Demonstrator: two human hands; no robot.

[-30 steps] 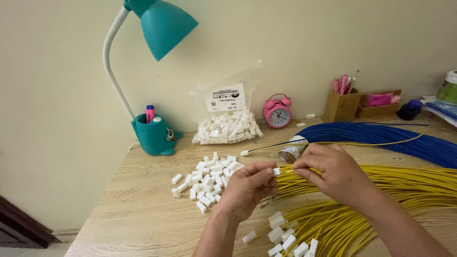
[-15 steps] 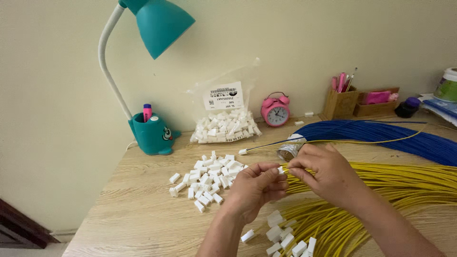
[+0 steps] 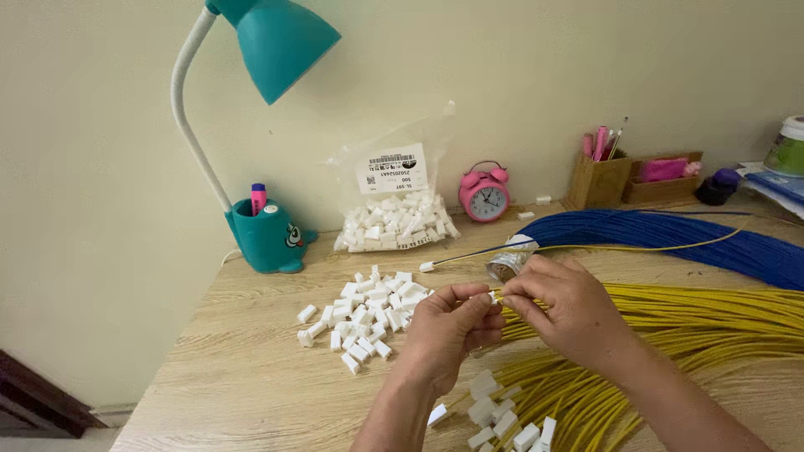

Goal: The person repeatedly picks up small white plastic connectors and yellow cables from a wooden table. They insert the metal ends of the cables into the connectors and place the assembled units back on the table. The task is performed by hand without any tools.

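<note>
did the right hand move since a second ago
Yes, slightly. The right hand has drawn left, toward the loose pile of white connectors, so its fingertips now meet the left hand. Judged against the pile, the shift is small.

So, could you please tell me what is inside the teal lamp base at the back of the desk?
A pink marker with a purple cap stands upright in the teal lamp base. Only its top shows above the rim; its lower part and anything else inside is hidden by the wall.
</note>
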